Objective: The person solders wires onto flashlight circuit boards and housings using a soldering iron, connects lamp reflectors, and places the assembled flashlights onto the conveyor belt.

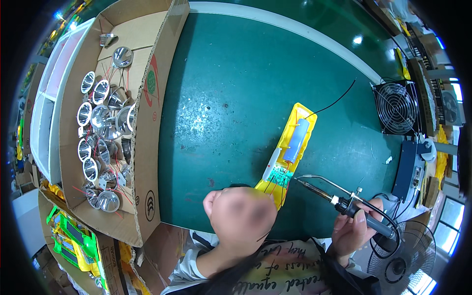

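A soldering iron (344, 205) with a curved solder-feed tube is gripped in my right hand (355, 227). Its tip points left, close beside the green circuit board (279, 176). The board lies inside a yellow plastic lamp housing (301, 114), tilted on the work surface. A blue-grey cylindrical battery (296, 141) fills the far part of the housing, and thin red and black wires run from the board. My left hand (241, 215) is closed around the near end of the housing; its fingers are mostly hidden and the hand looks blurred.
A cardboard box (147, 162) of silver lamp reflectors (101, 116) stands along the left of the green table (221, 59). Green-and-yellow lamp bodies (73, 241) sit at lower left. On the right are a square black fan (396, 107), a dark device (406, 168) and a round fan (400, 258).
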Action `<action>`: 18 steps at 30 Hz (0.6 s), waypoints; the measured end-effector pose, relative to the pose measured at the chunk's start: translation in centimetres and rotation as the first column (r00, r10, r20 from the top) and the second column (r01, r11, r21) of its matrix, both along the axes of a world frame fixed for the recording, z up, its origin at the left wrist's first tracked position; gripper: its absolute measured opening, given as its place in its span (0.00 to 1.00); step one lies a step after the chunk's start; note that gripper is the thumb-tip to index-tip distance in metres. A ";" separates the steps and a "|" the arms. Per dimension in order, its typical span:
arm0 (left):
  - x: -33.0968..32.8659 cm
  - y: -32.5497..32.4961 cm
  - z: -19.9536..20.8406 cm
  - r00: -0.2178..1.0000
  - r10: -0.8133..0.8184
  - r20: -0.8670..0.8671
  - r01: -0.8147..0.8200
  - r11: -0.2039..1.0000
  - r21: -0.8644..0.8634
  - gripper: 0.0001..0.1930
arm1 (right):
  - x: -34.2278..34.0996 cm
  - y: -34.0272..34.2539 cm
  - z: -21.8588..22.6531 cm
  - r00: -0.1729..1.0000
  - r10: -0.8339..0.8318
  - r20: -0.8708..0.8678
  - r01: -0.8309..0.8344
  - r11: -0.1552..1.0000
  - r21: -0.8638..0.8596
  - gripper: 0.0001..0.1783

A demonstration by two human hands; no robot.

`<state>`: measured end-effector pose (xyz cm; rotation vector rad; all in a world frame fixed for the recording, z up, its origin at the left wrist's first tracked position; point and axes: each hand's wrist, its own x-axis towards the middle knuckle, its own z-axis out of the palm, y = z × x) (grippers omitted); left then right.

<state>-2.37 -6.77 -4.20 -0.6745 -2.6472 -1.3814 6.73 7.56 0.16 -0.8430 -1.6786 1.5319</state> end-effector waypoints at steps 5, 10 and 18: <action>0.2 -0.4 0.5 0.992 -0.010 0.126 0.007 1.000 0.019 0.08 | 0.5 1.5 0.3 0.998 -0.062 -0.029 0.062 0.998 -0.010 0.15; -2.0 0.0 4.2 0.969 -0.151 0.194 0.159 0.987 -0.028 0.22 | 1.7 6.1 0.2 0.994 0.009 -0.110 -0.002 0.998 0.069 0.10; -4.5 5.5 5.9 0.934 -0.275 0.230 0.358 0.735 -0.575 0.26 | 2.9 11.2 -0.2 0.977 -0.067 -0.203 0.081 0.995 0.060 0.10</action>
